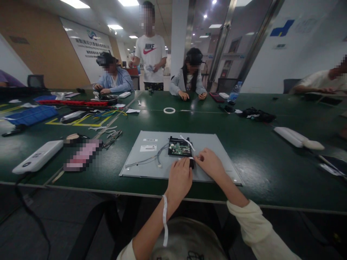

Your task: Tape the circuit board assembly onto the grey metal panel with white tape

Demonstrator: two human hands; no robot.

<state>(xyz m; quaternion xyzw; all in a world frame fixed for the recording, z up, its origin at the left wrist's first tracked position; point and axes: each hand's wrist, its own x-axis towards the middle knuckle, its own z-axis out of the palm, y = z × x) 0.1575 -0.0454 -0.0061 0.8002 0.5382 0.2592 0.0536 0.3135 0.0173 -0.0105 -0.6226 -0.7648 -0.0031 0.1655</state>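
Note:
A flat grey panel (143, 160) with labels lies on the table in front of me. On it sits a green circuit board (180, 147) in a black frame, with thin grey cables (158, 156) trailing left. One white tape strip (187, 143) lies across the board's right side. My left hand (180, 175) has its fingers together over a small black part (192, 164) below the board, mostly hidden. At its right, my right hand (210, 162) is closed in a pinch at a short white tape strip (191, 158). Another tape strip (165, 220) hangs from my left forearm.
Left of the panel are pliers (115, 137), a pink blurred item (83, 155) and a white power bank (38, 157). A blue tray (31, 115) stands farther left. A tape roll (169, 110) lies beyond the panel. Several people are around the table.

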